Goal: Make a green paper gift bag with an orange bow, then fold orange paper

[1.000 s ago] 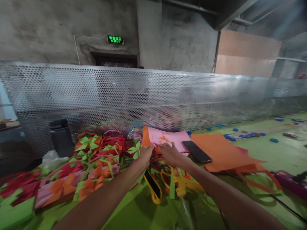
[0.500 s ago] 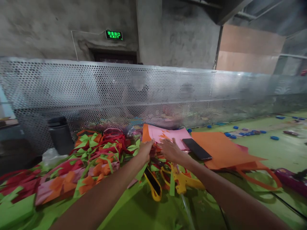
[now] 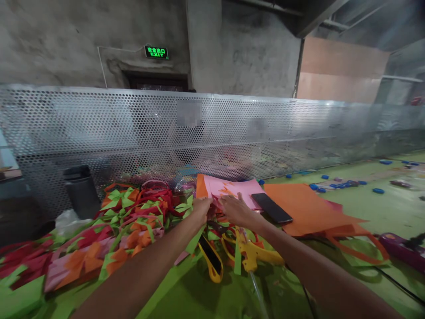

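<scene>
The left forearm (image 3: 149, 261) and right forearm (image 3: 305, 266) are bare, slim and smooth in outline, broad at the near end and tapering toward the wrists (image 3: 257, 221). The left hand (image 3: 201, 211) and right hand (image 3: 235, 209) are bare as well, with slender fingers (image 3: 229, 204), though blur makes finer details hard to judge.

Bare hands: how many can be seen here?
2: the left hand by the near-left corner of the pink rectangular sheet, and the right hand at its near edge, left of the black rectangular phone. Others behind the perforated grey metal screen may be hidden.
</scene>
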{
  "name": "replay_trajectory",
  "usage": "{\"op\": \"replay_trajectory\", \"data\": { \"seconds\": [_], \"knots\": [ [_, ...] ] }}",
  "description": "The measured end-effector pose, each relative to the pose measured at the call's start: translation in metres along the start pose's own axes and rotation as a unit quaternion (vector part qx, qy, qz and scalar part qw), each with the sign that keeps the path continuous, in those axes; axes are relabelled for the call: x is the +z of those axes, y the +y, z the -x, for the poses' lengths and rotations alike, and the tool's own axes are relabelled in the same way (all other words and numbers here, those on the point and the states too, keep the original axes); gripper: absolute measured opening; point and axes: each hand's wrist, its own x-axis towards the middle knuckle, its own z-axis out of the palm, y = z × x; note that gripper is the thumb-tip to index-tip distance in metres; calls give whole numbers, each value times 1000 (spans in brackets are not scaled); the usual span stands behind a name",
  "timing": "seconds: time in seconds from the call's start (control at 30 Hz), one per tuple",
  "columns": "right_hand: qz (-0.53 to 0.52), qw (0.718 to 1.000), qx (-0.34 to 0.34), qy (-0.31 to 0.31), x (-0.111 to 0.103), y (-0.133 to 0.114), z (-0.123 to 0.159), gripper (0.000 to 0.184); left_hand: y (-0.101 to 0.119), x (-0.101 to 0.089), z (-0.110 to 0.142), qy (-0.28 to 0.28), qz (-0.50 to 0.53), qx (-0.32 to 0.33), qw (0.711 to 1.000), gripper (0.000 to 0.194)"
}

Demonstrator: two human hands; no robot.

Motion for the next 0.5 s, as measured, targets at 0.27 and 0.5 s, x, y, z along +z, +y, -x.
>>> {"op": "replay_trajectory", "data": {
  "seconds": [0.27,0.5],
  "knots": [
    [-58,997,47,21,10,10,-5,33,10,-3,2,-15,20,-19,1000,31],
    [-96,993,63,20,2,13,-5,33,3,1,0,-42,23,-15,999,31]
  ]
}}
